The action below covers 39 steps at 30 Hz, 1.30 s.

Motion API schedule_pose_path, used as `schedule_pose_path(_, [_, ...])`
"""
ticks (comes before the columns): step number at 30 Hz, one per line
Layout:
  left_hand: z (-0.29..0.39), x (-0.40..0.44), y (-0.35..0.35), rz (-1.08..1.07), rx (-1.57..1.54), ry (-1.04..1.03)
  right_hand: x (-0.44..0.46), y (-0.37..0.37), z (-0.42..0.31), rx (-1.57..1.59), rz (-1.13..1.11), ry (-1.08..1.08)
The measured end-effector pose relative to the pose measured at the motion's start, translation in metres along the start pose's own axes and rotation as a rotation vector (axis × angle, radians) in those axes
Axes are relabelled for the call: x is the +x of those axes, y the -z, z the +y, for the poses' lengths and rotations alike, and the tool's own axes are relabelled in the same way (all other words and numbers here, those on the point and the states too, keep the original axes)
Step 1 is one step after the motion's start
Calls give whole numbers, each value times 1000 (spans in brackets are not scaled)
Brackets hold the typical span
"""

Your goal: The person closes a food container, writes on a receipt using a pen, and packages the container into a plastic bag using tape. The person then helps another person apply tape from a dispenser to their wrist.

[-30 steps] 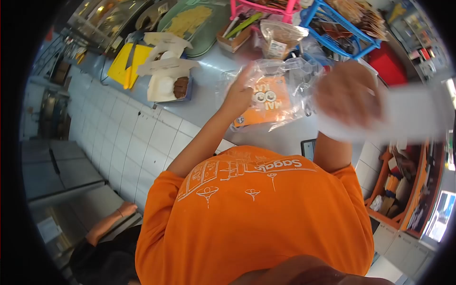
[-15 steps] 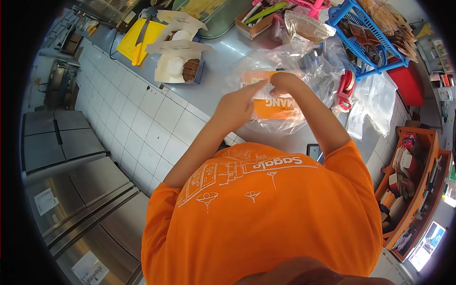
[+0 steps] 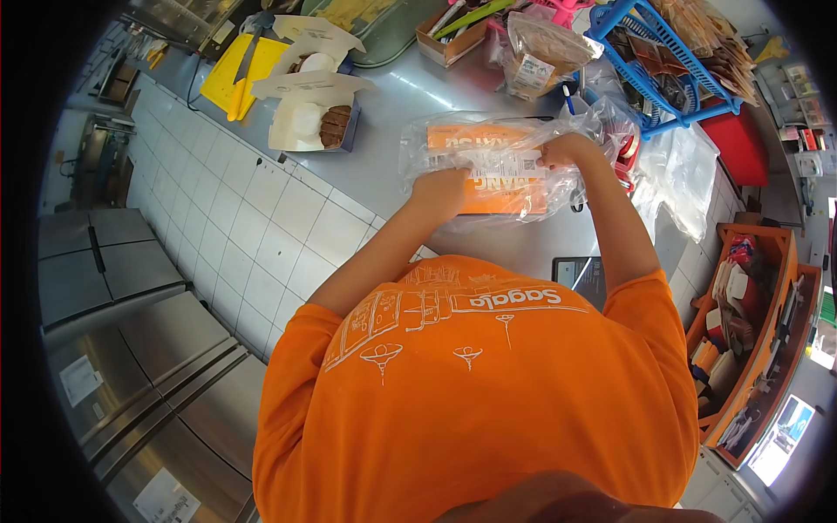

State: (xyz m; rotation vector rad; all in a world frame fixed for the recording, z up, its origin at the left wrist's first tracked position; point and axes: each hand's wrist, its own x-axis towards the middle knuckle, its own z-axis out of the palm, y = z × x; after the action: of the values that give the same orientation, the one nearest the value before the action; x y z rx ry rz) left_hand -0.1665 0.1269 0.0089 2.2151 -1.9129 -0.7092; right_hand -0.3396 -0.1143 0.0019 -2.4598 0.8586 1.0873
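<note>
An orange box [image 3: 501, 202] with white lettering and a white band across its middle lies on the metal counter inside a clear plastic bag [image 3: 415, 144]. My left hand [image 3: 443, 190] is closed at the bag's left front, its fingertips pressing plastic against the white band. On the right side, my right hand [image 3: 571, 152] pinches the bag's plastic beside a printed code on the band. Loose, crumpled plastic spreads to the right of the box, partly behind my right hand.
Two open cartons of food [image 3: 312, 122] stand at the left, near a knife on a yellow board [image 3: 218, 80]. Behind are a packed plastic bag [image 3: 545, 52] and a blue basket [image 3: 667, 65]. A red tape dispenser [image 3: 626, 161] and a dark-screened device [image 3: 580, 277] lie rightward.
My hands have moved apart, the right one outward to the bag's right side. The plastic now lies flatter over the box, and more of the white band shows.
</note>
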Motion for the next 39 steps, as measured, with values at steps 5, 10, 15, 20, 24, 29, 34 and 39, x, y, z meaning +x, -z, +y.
schedule_pose_path(5, [-2, 2, 6, -49, -35, -1, -49, -10, -28, -169, 342, -117])
schedule_pose_path(10, [10, -18, 57, -119, -321, -13, -142, 10, -45, -398, 298, -57])
schedule_pose_path(15, [24, -57, 146, -98, -698, -19, -261, 55, -79, -397, 452, -22])
schedule_pose_path(20, [33, -90, 218, 412, -1026, -247, -321, 93, -82, -510, 551, -295])
schedule_pose_path(24, [37, -97, 244, 657, -935, -259, -322, 99, -57, -504, 1090, -184])
schedule_pose_path(29, [37, -92, 245, 675, -860, -231, -312, 76, -16, -683, 1152, -263])
schedule_pose_path(34, [47, -90, 241, 650, -841, -283, -307, 91, -7, 541, 645, -106])
schedule_pose_path(39, [85, -69, 228, 542, -926, -543, -289, 104, -102, 383, 1588, 348])
